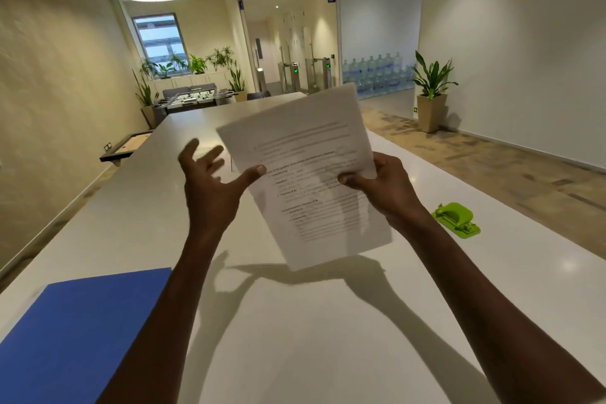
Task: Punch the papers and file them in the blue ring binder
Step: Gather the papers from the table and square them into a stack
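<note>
A stack of printed white papers (305, 154) hangs tilted in the air above the white table (295, 321). My right hand (387, 187) pinches the stack at its right edge, thumb on the front. My left hand (210, 187) is beside the left edge with fingers spread and blurred; only its thumb tip touches the sheet. The blue ring binder (75, 334) lies closed on the table at the near left, partly under my left forearm. A green hole punch (455, 218) sits on the table to the right of my right wrist.
The long table runs away from me toward a foosball table (193, 98) and potted plants (431, 88). Carpeted floor lies to the right. A small board (128, 146) sticks out at the left wall.
</note>
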A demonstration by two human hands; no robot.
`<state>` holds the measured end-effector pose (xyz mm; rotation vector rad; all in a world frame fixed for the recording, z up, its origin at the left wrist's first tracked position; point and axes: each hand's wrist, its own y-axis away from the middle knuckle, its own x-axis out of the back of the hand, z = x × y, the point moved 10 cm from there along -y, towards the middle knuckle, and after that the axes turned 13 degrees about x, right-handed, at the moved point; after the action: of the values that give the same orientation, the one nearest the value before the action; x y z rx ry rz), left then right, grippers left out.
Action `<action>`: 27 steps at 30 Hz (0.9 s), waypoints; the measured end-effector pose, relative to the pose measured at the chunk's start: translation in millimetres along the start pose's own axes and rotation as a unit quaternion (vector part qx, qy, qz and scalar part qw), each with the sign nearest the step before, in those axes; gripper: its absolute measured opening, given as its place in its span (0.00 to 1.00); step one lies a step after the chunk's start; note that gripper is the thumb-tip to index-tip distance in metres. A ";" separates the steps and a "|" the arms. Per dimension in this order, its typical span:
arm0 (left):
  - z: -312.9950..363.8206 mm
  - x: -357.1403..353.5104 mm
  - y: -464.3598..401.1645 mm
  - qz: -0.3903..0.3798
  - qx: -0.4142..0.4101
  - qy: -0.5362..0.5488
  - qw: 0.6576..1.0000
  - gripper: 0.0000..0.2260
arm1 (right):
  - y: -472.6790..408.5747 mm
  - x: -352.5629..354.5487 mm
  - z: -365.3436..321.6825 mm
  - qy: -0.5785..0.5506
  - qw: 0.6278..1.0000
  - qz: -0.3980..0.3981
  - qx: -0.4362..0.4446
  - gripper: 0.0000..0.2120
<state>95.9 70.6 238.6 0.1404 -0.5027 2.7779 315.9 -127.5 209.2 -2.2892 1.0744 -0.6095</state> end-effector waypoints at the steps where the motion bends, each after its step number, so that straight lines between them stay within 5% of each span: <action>1: -17.3 -10.9 1.3 -0.043 0.061 0.058 0.996 0.46 | 2.0 0.3 2.6 -0.023 1.000 0.008 -0.012 0.14; 5: -53.3 -59.7 24.1 -0.196 0.125 0.098 0.968 0.28 | 10.0 -1.0 8.8 -0.067 0.996 0.043 -0.038 0.15; 12: -120.0 -75.1 68.0 -0.145 0.159 0.042 0.976 0.15 | 71.1 -14.8 67.3 -0.053 0.991 0.078 -0.098 0.10; 19: -111.2 -75.7 51.9 -0.112 0.104 -0.077 0.985 0.16 | 72.4 -9.6 82.8 -0.022 0.990 0.075 -0.119 0.24; 23: -71.2 -76.0 32.7 -0.116 0.003 -0.186 0.976 0.17 | 40.9 22.6 38.4 0.148 0.981 0.123 -0.020 0.49; 27: -29.8 -78.7 22.2 -0.100 -0.087 -0.314 0.940 0.15 | 16.2 26.0 -55.5 0.402 0.885 0.098 0.214 0.47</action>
<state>162.0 38.8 191.7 0.9940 -0.8250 2.4293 288.9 -172.1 245.3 -1.5119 1.3248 -1.6076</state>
